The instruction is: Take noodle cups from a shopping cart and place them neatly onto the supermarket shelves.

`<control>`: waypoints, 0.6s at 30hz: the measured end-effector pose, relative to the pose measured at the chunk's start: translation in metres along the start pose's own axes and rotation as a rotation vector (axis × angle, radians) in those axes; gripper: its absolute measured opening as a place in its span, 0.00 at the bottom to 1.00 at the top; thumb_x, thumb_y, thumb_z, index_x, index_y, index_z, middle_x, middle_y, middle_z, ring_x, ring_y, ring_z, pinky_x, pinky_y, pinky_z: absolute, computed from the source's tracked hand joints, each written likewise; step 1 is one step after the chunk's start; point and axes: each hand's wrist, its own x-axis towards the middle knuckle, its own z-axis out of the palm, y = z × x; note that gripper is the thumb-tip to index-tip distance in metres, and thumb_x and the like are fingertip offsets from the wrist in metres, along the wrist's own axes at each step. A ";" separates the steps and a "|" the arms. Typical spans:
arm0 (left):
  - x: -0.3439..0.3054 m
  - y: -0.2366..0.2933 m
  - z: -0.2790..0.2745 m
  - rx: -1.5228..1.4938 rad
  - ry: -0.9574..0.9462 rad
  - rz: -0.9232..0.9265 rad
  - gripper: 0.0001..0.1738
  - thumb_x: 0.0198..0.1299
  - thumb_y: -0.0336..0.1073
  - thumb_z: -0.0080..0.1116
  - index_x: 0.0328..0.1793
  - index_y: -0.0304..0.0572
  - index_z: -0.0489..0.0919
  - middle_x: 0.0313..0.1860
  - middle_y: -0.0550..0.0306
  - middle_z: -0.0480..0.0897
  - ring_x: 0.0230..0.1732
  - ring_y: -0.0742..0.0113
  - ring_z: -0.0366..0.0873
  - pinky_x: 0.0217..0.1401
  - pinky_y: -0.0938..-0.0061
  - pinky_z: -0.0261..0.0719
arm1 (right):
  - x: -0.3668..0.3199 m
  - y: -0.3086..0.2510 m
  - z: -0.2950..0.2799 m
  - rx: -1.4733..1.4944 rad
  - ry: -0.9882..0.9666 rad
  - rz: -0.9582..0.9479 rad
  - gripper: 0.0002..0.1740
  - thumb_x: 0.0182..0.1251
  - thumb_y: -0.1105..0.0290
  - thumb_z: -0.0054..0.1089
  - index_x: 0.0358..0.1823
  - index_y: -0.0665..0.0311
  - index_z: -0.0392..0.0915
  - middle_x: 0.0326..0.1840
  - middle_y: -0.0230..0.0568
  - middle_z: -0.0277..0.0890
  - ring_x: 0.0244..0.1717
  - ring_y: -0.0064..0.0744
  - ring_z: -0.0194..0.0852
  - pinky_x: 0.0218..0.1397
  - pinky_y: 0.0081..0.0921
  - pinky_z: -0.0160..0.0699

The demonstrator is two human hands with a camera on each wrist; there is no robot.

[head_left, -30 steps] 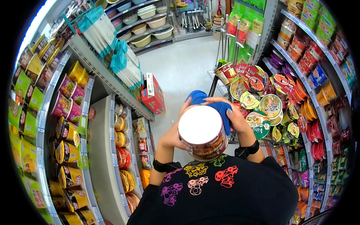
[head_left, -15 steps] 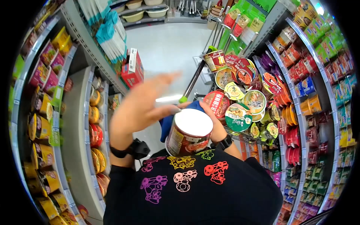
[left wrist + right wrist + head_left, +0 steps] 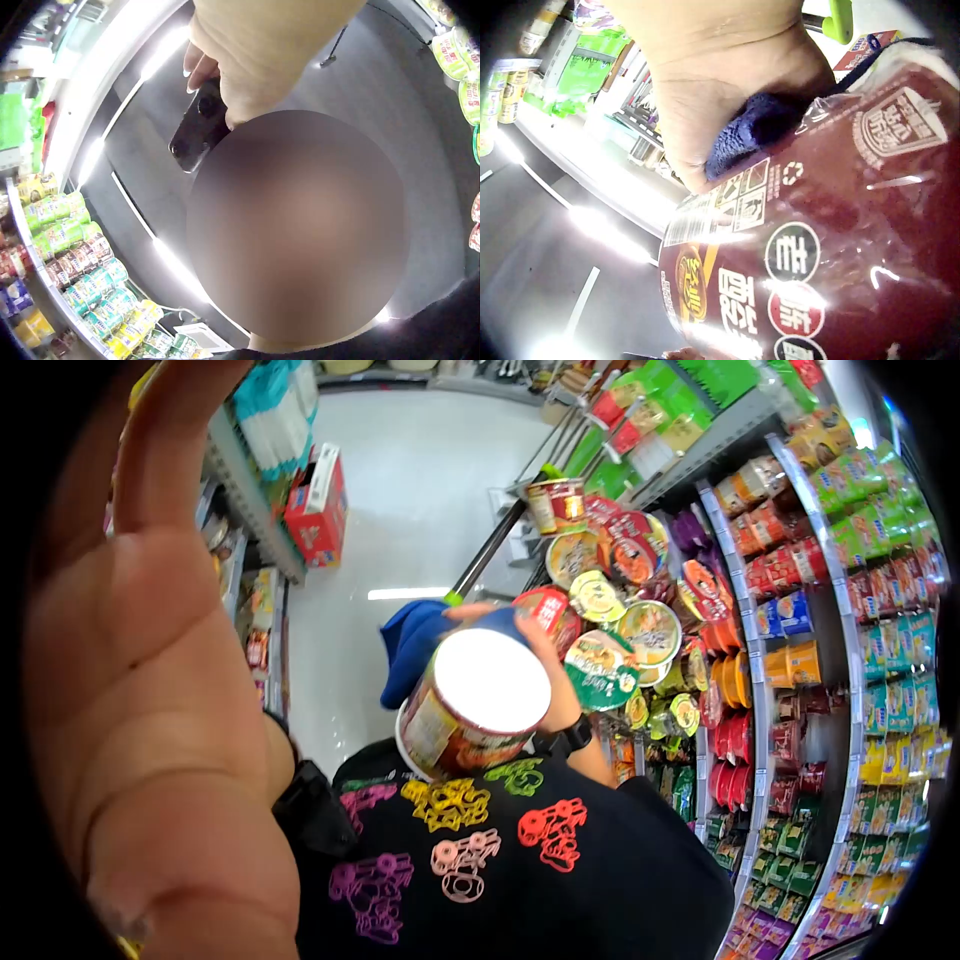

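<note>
My right hand holds a maroon instant noodle cup against the shirt front, its white round end facing up. A blue cloth is bunched between that hand and the cup. In the right wrist view, the cup shows glossy wrap and printed characters, with the knitted cloth under the thumb side. My left hand is raised close to the head camera, palm large at the left. In the left wrist view, its fingers and thumb pinch a black camera device at head height.
A shopping cart heaped with noodle bowls stands ahead to the right, its handle angled toward me. Shelves of packaged food line the right side. A red box sits by the left shelving, beside the pale floor.
My left hand has let go of the cup and cloth and risen up and left to the head camera. The right hand keeps the cup and cloth. The view has shifted rightward.
</note>
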 end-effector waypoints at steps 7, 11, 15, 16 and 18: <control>0.011 -0.017 0.000 -0.086 -0.027 0.056 0.55 0.53 0.72 0.46 0.75 0.37 0.50 0.71 0.37 0.60 0.71 0.43 0.56 0.70 0.54 0.56 | -0.003 -0.012 0.000 0.002 -0.070 -0.039 0.36 0.70 0.45 0.39 0.63 0.72 0.65 0.55 0.53 0.75 0.53 0.37 0.76 0.59 0.28 0.73; 0.020 -0.029 0.011 -0.127 -0.026 0.050 0.57 0.53 0.75 0.43 0.77 0.38 0.47 0.73 0.36 0.57 0.73 0.41 0.53 0.71 0.52 0.53 | -0.012 -0.016 0.007 0.045 0.013 -0.042 0.37 0.68 0.43 0.40 0.63 0.71 0.64 0.52 0.50 0.76 0.53 0.36 0.77 0.58 0.28 0.75; -0.016 -0.062 0.060 0.028 0.364 -0.541 0.49 0.61 0.68 0.44 0.77 0.37 0.53 0.75 0.45 0.60 0.76 0.53 0.53 0.72 0.60 0.56 | -0.013 -0.023 0.010 -0.064 -0.044 -0.171 0.38 0.68 0.42 0.39 0.61 0.72 0.65 0.51 0.50 0.76 0.52 0.36 0.77 0.58 0.28 0.74; -0.042 -0.086 0.065 0.064 0.248 -0.728 0.42 0.66 0.56 0.45 0.77 0.36 0.50 0.77 0.44 0.54 0.78 0.54 0.50 0.75 0.62 0.51 | -0.013 -0.024 0.008 -0.083 -0.062 -0.198 0.38 0.67 0.42 0.41 0.61 0.72 0.66 0.51 0.50 0.76 0.52 0.35 0.77 0.58 0.27 0.74; -0.099 -0.119 0.099 0.151 -0.050 -1.026 0.34 0.67 0.38 0.48 0.76 0.37 0.52 0.78 0.42 0.51 0.78 0.55 0.47 0.77 0.66 0.48 | -0.010 -0.022 -0.002 -0.111 -0.105 -0.242 0.40 0.64 0.42 0.49 0.63 0.73 0.65 0.52 0.51 0.76 0.53 0.36 0.77 0.58 0.29 0.75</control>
